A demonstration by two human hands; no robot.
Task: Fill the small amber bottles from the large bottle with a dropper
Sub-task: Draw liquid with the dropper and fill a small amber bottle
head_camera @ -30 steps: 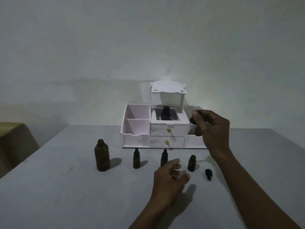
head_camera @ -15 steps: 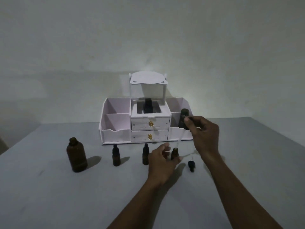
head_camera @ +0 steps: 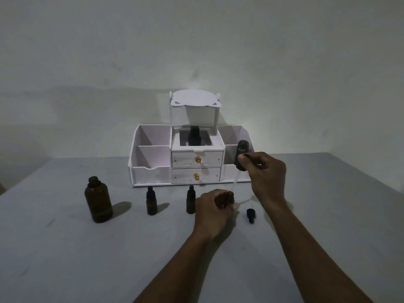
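Amber small bottle on the desk: your left hand grips it steady while your right hand pinches the dropper bulb, tube slanting toward its mouth; large bottle stands far left.

The scene is dimly lit and a grey-green cast is seen. Shadows are thrown to the right of the large bottle on the counter, so light is received from the left. A brighter patch is seen on the wall. Fine detail is softened.
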